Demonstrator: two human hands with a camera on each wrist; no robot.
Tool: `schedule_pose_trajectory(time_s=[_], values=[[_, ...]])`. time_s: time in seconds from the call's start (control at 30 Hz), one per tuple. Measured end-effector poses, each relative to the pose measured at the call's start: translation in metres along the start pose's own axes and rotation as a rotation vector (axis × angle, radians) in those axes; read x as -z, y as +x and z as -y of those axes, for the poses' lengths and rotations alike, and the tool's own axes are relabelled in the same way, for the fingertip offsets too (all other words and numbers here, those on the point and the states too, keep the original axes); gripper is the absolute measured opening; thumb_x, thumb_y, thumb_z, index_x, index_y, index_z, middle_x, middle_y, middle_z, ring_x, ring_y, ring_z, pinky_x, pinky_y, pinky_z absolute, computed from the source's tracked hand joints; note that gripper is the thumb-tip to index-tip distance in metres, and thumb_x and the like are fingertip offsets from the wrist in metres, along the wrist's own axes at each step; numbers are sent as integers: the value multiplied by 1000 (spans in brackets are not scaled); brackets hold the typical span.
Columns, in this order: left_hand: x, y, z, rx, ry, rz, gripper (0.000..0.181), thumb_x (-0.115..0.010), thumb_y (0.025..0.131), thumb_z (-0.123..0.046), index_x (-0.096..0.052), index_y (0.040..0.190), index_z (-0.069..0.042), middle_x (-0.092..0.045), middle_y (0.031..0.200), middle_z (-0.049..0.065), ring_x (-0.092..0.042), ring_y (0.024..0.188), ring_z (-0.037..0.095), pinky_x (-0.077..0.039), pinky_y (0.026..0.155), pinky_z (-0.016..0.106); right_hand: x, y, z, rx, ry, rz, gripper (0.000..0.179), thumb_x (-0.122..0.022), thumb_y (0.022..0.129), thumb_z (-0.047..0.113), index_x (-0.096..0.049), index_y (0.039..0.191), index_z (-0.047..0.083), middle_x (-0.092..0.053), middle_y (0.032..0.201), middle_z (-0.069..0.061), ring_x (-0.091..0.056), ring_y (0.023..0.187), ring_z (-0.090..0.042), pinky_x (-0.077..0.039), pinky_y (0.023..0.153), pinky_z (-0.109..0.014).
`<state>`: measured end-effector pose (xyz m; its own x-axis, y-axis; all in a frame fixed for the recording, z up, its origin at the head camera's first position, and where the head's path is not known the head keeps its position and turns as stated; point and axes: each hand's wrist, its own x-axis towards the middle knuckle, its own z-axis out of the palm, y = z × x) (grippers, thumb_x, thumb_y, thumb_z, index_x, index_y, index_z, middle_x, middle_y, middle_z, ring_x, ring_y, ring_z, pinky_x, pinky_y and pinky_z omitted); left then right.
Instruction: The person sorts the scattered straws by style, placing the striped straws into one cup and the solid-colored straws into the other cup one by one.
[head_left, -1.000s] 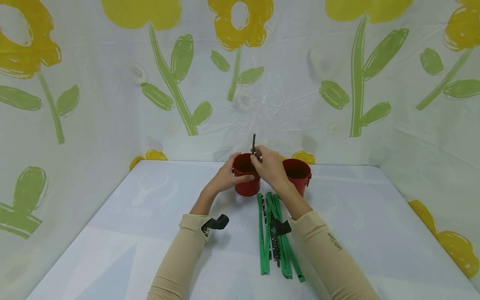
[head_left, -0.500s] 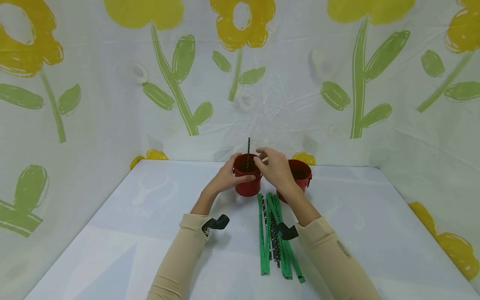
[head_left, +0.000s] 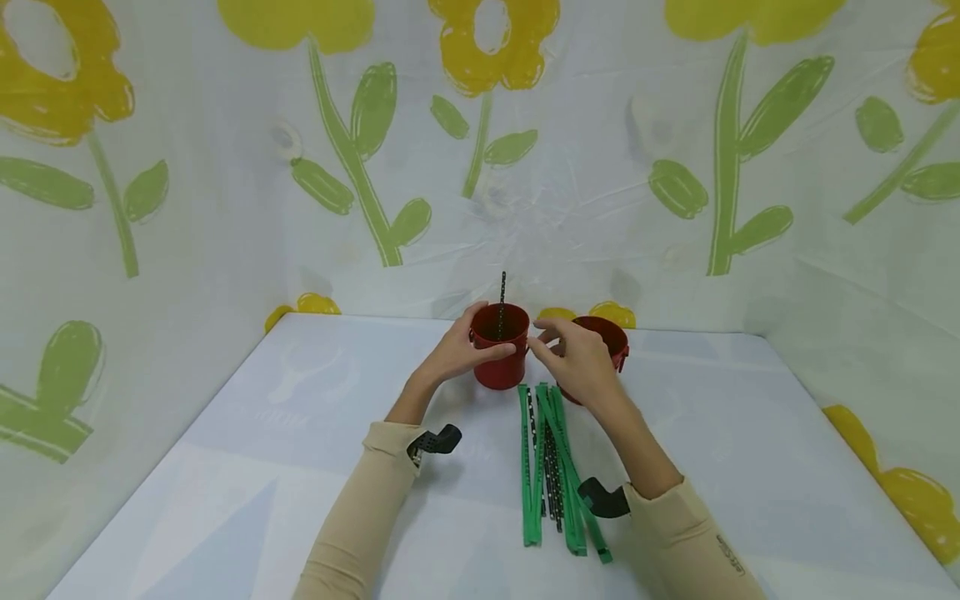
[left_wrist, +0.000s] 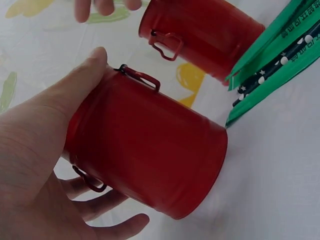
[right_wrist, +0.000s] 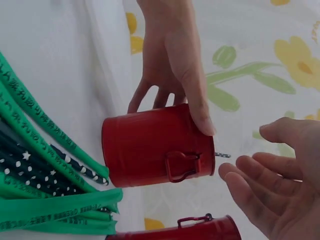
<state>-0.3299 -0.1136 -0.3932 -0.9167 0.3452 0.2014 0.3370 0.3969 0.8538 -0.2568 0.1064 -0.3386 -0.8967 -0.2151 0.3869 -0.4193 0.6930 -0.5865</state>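
Note:
Near the back of the table, a small red metal bucket (head_left: 498, 368) with side handles stands upright. My left hand (head_left: 459, 350) holds it from the left, thumb across the near side and fingers round the far side. A black straw with a white pattern (head_left: 503, 287) stands in this bucket, its upper end above the rim. Just right of the rim is my right hand (head_left: 579, 360), its fingers loosely bent with nothing between them. Behind that hand stands a second red bucket (head_left: 615, 340), partly hidden by it; its inside is hard to see.
Several long green wrapped strips (head_left: 529, 483) lie on the white table (head_left: 315, 467) in front of the buckets. Among them are several black straws with white stars and dots (right_wrist: 30, 167). A flower-patterned sheet (head_left: 585, 167) rises close behind the buckets.
My right hand has let go of the straw, which now stands in the left bucket. That hand has moved right and down, away from the rim. My left hand keeps its hold.

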Motion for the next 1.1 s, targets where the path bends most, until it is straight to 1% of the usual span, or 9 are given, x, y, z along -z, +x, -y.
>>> schedule_pose_trajectory(time_s=[0.17, 0.37, 0.47, 0.57, 0.7, 0.8, 0.93, 1.0, 1.1], values=[[0, 1, -1, 27, -13, 6, 87, -71, 85, -46, -23, 153, -22, -45, 146, 0, -47, 132, 22, -47, 107, 48, 2, -10, -4, -29, -49, 76, 37, -66, 94, 33, -66, 124, 12, -74, 100, -7, -67, 82, -20, -61, 74, -34], [-2, 1, -2, 84, -6, -14, 89, -68, 85, -54, -20, 155, -24, -41, 149, 1, -43, 135, 23, -45, 108, 49, -2, -15, -13, -78, -98, 186, 36, -68, 92, 35, -68, 119, 12, -74, 96, -6, -64, 83, -19, -60, 72, -32], [-2, 0, -2, 85, -15, -17, 88, -68, 85, -54, -22, 154, -25, -42, 148, 1, -43, 135, 23, -46, 108, 49, -3, -16, -16, -93, -107, 246, 34, -68, 91, 33, -70, 117, 11, -74, 96, -6, -65, 84, -18, -61, 73, -33], [-3, 1, -3, 85, -20, -21, 87, -68, 85, -55, -23, 153, -27, -44, 147, -1, -44, 134, 21, -46, 107, 48, -5, -17, -18, -125, -90, 317, 29, -70, 90, 27, -72, 113, 9, -74, 94, -6, -67, 79, -16, -61, 72, -32], [-3, 2, -1, 85, -25, -21, 85, -68, 85, -56, -23, 152, -29, -45, 145, -3, -45, 132, 19, -47, 107, 47, -10, -18, -19, -232, -61, 447, 22, -71, 89, 21, -74, 106, 8, -73, 87, -6, -65, 65, -16, -60, 65, -27], [-3, 3, 0, 91, -23, -20, 87, -68, 85, -56, -23, 153, -26, -44, 146, -3, -44, 133, 19, -47, 106, 48, -14, -20, -19, -309, -69, 530, 19, -72, 89, 20, -74, 103, 8, -72, 83, -6, -64, 61, -16, -58, 62, -25], [-3, 3, 0, 97, -19, -20, 89, -68, 85, -55, -22, 154, -24, -43, 147, -1, -43, 134, 21, -48, 105, 49, -17, -22, -20, -361, -94, 558, 18, -73, 88, 19, -75, 102, 7, -71, 81, -6, -65, 61, -17, -58, 62, -25], [-2, 1, -6, 106, -21, -10, 89, -68, 85, -54, -21, 154, -22, -42, 149, 1, -42, 136, 23, -47, 106, 50, -17, -22, -21, -378, -111, 547, 18, -74, 87, 18, -75, 100, 7, -71, 80, -7, -65, 61, -17, -58, 61, -24], [-2, 1, -6, 116, -16, -5, 90, -68, 85, -55, -20, 155, -24, -41, 149, 1, -41, 136, 23, -47, 106, 51, -17, -24, -23, -388, -134, 524, 17, -75, 86, 17, -74, 98, 6, -70, 78, -7, -64, 60, -17, -57, 59, -23]])
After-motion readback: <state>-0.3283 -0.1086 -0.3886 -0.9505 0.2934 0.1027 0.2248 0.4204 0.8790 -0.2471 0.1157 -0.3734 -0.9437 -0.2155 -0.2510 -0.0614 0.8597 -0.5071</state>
